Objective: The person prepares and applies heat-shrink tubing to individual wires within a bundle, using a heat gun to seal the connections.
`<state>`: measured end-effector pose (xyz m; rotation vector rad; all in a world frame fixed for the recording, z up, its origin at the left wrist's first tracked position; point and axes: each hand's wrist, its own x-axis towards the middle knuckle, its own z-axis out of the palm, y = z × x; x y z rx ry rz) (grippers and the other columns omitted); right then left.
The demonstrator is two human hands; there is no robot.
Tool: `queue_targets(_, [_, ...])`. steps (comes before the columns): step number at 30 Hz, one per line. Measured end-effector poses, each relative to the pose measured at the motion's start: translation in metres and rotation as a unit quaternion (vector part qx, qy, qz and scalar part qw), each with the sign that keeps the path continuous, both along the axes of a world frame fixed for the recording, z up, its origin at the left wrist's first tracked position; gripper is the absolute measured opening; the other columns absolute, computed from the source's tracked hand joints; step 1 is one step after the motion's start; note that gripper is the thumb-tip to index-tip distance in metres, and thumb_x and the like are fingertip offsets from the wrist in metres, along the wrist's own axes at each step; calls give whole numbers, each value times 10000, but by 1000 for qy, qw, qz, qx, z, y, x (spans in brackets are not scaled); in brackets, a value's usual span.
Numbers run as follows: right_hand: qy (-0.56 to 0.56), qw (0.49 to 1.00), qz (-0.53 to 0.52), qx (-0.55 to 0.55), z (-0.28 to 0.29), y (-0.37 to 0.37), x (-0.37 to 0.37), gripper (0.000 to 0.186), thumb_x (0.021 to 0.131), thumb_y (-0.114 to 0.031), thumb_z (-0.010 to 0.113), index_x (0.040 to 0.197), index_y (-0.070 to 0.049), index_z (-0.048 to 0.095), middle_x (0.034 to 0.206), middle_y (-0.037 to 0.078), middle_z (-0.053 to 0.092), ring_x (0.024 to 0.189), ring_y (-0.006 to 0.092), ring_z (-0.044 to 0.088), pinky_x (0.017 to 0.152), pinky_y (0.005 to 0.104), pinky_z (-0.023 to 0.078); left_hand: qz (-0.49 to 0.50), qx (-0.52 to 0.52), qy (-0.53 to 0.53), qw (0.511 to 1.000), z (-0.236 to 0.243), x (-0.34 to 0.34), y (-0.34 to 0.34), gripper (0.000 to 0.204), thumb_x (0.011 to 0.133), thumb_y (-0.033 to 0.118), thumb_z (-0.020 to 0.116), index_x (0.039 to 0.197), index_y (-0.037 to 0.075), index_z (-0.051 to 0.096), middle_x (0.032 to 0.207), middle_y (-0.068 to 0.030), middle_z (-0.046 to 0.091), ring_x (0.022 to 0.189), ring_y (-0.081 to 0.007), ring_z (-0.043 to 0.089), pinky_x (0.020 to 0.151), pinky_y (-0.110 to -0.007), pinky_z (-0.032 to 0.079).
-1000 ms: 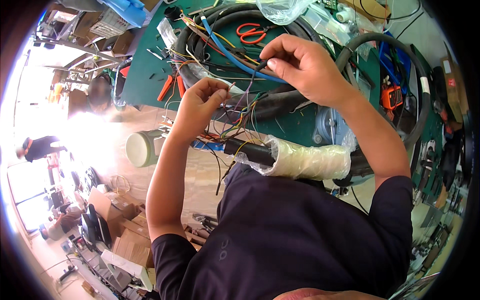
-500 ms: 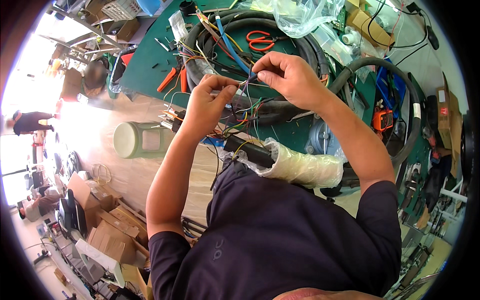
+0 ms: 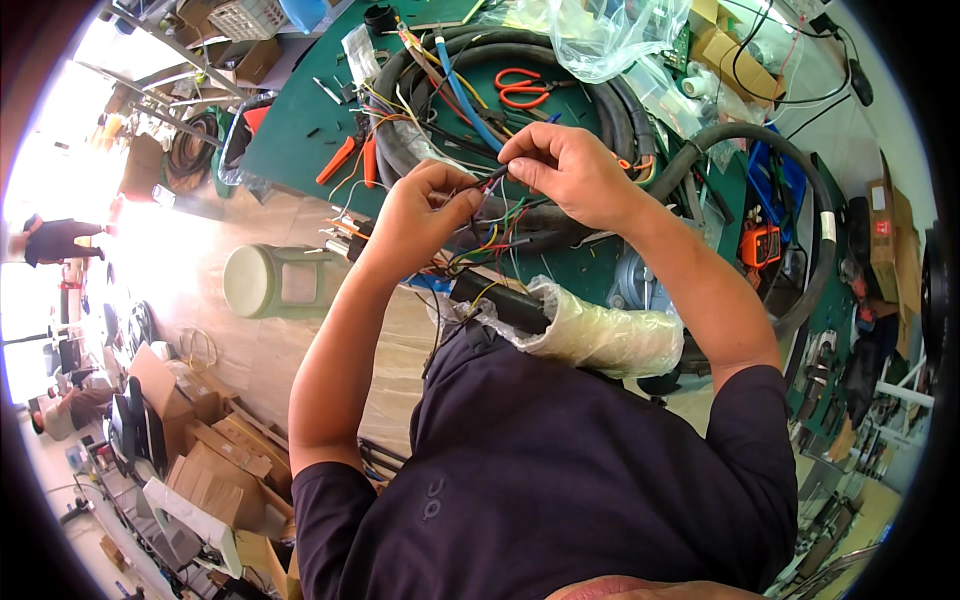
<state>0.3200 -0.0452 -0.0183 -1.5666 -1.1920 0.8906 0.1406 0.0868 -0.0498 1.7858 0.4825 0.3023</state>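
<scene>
Above the near edge of the green table, my left hand (image 3: 432,212) pinches thin wires (image 3: 487,186). To its right, my right hand (image 3: 568,172) has thumb and fingers closed on a short black tube-like piece (image 3: 497,174), which meets the wires between the hands. Whether it is a sleeve or a thicker wire, I cannot tell. Loose coloured wires (image 3: 490,245) spread below my hands, from the end of a thick black cable (image 3: 505,305) wrapped in clear bubble wrap (image 3: 605,335) against my body. A coiled black cable (image 3: 400,75) lies just beyond my hands.
Red-handled cutters (image 3: 522,90) lie inside the coil, and orange-handled pliers (image 3: 345,160) to its left. Clear plastic bags (image 3: 610,40) cover the far side of the green table (image 3: 290,130). A pale stool (image 3: 255,282) stands on the floor at left. Cardboard boxes (image 3: 215,475) are piled lower left.
Both hands have come slightly lower, and the black piece between them shows more clearly. My left hand has shifted a little toward the right.
</scene>
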Motion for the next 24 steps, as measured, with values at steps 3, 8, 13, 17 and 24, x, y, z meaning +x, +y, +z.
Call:
queue_targets(3, [1,1000,6,-4,3,0,-3,133,919,-59,603,1029,15,617,875,14,627,815,71,582,740,224,481,11,-41,5,999,7,0,-3,243,889,185,653,1002,-30,640,961,-54,613,860,-108,587,788,-267,469])
queue_targets(8, [-15,1000,6,-7,4,0,-5,136,914,-58,608,1029,14,620,873,9,629,803,66,572,732,217,475,4,-52,-3,999,8,-1,-3,242,885,166,644,1010,-41,649,1000,-71,610,872,-130,607,812,-280,482])
queue_targets(13, [-9,1000,4,15,3,-3,-11,140,900,-33,613,1033,12,619,896,12,628,804,65,574,737,222,478,-3,-53,16,998,11,1,-2,250,879,139,625,1058,-32,654,1026,-91,615,942,-152,612,880,-306,476])
queue_targets(17, [-38,999,-8,38,3,-6,-14,171,866,-77,638,1016,4,621,870,86,682,806,124,643,733,281,504,13,60,-14,998,11,1,-2,209,850,129,653,1019,12,689,1182,-169,590,1098,-255,589,944,-351,451])
queue_targets(24, [-71,996,5,58,18,-12,-29,156,852,-48,660,1000,-13,625,845,56,648,762,113,611,693,264,496,77,196,-49,976,19,-8,-19,154,821,55,677,971,29,696,1224,-199,589,1125,-284,587,952,-361,443])
